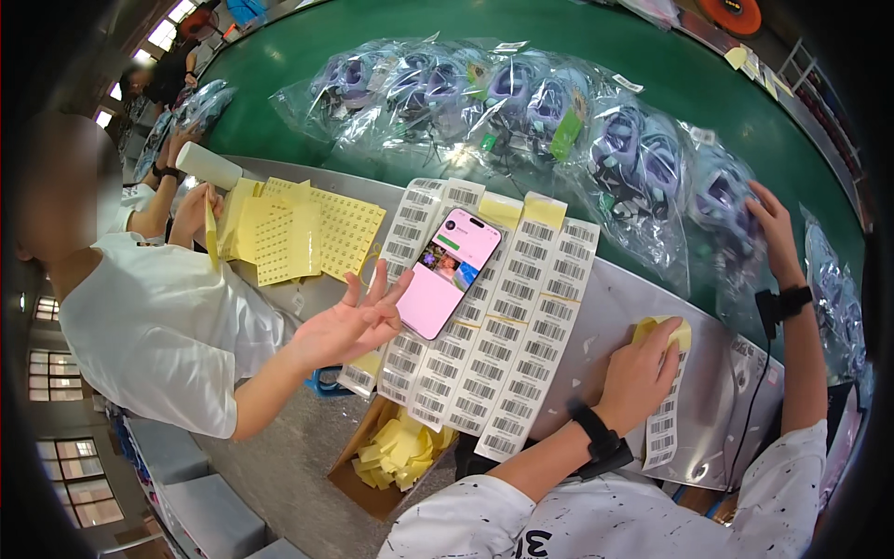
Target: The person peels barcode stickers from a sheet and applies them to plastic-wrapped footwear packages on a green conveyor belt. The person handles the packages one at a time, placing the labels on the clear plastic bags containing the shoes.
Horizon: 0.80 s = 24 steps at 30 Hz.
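Observation:
My left hand (641,371), a black band on its wrist, lies with bent fingers over the yellow-topped end of a strip of white barcode labels (663,430) on the metal table edge. At the right, my right hand (775,228) grips the side of a clear plastic bag of light blue and purple shoes (722,191); the bag looks slightly blurred. A black device on a strap sits at this wrist, with a cable hanging from it. Several more bagged shoes (507,88) lie in a curved row across the green table.
Several barcode label strips (503,373) hang over the table edge under a phone (452,272). A co-worker's hand (349,321) is spread beside the phone. Yellow label sheets (326,228) and a white roll (207,166) lie left. Below stands a cardboard box (358,480) of yellow scraps.

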### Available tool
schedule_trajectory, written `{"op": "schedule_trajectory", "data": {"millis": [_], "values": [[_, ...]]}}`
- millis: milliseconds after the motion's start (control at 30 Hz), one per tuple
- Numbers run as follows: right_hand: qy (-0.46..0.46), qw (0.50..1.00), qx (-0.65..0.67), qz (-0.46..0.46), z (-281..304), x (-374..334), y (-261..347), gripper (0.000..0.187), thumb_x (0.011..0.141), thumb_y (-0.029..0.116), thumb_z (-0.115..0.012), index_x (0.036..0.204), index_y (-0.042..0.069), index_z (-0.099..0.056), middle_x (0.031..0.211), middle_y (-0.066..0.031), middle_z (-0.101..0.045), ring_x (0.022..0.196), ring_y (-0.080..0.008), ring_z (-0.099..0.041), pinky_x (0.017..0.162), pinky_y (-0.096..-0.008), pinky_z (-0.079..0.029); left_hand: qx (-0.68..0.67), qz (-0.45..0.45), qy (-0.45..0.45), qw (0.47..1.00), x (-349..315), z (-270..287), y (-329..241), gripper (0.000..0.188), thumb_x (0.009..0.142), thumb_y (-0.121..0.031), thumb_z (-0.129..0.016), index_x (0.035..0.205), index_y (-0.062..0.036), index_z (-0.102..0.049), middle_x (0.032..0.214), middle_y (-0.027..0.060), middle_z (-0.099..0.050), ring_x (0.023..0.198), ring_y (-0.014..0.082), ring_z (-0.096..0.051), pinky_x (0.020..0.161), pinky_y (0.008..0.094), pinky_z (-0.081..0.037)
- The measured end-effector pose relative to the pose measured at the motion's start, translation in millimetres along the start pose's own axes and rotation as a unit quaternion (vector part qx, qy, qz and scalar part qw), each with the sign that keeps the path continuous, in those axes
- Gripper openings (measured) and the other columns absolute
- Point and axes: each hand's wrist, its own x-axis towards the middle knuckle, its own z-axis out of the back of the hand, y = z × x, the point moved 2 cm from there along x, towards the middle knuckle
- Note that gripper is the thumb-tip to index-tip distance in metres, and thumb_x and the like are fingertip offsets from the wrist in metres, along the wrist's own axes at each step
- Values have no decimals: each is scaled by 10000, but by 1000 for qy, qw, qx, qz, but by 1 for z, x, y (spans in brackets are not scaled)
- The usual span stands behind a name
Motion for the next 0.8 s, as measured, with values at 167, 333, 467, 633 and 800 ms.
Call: {"op": "schedule_trajectory", "data": {"millis": [167, 333, 467, 633, 800], "values": [[-78, 986, 30, 145, -61, -44, 70, 468, 907, 235, -633, 1306, 2, -555, 1326, -136, -563, 1171, -195, -540, 963, -283, -409, -122, 95, -22, 988, -9, 20, -13, 260, 954, -84, -542, 1207, -52, -593, 639, 55, -574, 525, 120, -512, 511, 276, -399], [98, 988, 88, 79, -69, -162, 84, 233, 872, 178, -639, 957, -39, -637, 933, -84, -640, 874, -148, -594, 821, -277, -457, -188, 89, -65, 976, -9, 48, -35, 226, 990, -75, -502, 1191, -20, -588, 738, -32, -550, 618, 22, -429, 560, 185, -357], [181, 983, 27, -6, -78, -213, 78, 93, 807, 62, -677, 815, -22, -638, 754, -18, -627, 712, -87, -579, 672, -231, -451, -210, 47, -3, 976, 5, 34, -52, 235, 967, -45, -528, 1191, -11, -586, 798, 60, -637, 676, 85, -576, 630, 228, -465], [110, 975, 185, -64, -79, -231, 71, 61, 847, 12, -637, 804, -27, -654, 809, -11, -665, 707, -50, -578, 664, -197, -438, -114, -17, 53, 992, -2, 25, -49, 259, 932, -41, -583, 1186, 4, -592, 917, 171, -690, 763, 154, -684, 676, 287, -522], [123, 986, 102, 38, -74, -231, 73, 65, 837, 5, -636, 782, -29, -638, 771, -15, -650, 703, -87, -584, 676, -211, -450, -148, 58, 67, 985, -8, 33, -58, 254, 922, -40, -598, 1170, 13, -597, 913, 160, -701, 787, 168, -700, 703, 284, -535]]}}
